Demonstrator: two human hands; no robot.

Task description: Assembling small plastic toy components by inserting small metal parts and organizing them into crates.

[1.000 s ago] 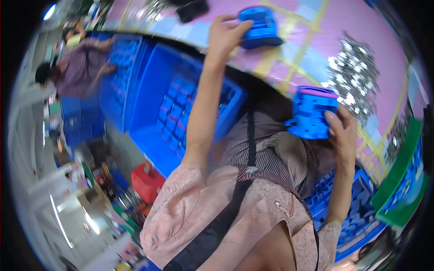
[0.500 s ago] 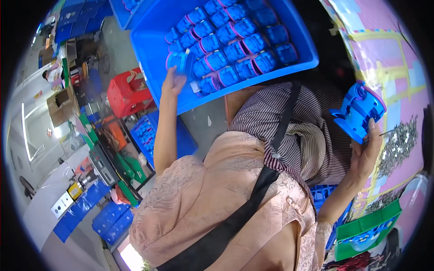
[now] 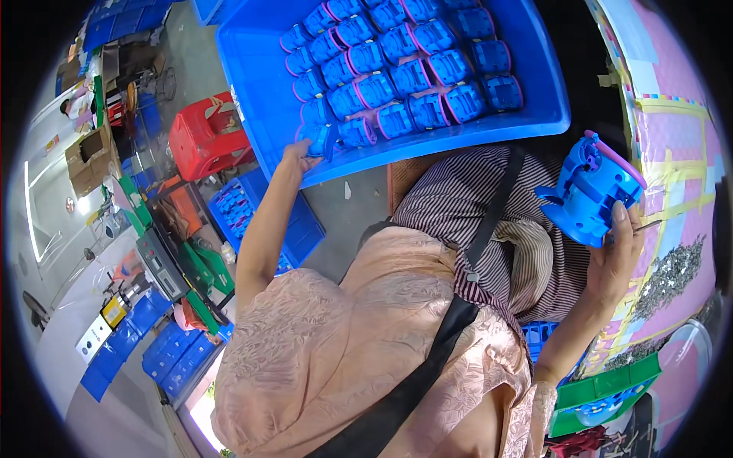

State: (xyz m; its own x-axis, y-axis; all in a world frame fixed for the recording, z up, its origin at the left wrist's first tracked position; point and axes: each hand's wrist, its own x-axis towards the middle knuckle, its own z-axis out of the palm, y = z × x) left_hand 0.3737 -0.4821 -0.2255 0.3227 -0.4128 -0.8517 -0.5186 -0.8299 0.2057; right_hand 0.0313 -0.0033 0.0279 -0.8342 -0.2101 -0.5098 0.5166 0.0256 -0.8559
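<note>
My left hand [image 3: 299, 156] is at the near left corner of a large blue bin [image 3: 267, 137], its fingers closed on a blue plastic housing [image 3: 318, 140]. That piece sits at the end of the nearest row, beside similar blue housings [image 3: 397, 120] with pink rims. On the right, my right hand [image 3: 615, 256] grips another blue plastic housing [image 3: 592, 191] by its lower edge, tilted, with a pink band along its upper side and a flap sticking out leftward. A thin dark rod [image 3: 649, 225] shows next to the right fingers; whether I hold it cannot be told.
A table with a pink, taped cover [image 3: 672, 153] runs along the right, bearing a pile of small metal screws [image 3: 672, 278]. A green crate [image 3: 611, 393] is below it. A red stool [image 3: 206, 137] and a blue crate [image 3: 294, 221] of parts stand left.
My left hand has moved down toward the bin's near corner, lowering its blue housing to the row's end. My right hand has shifted slightly left with its housing.
</note>
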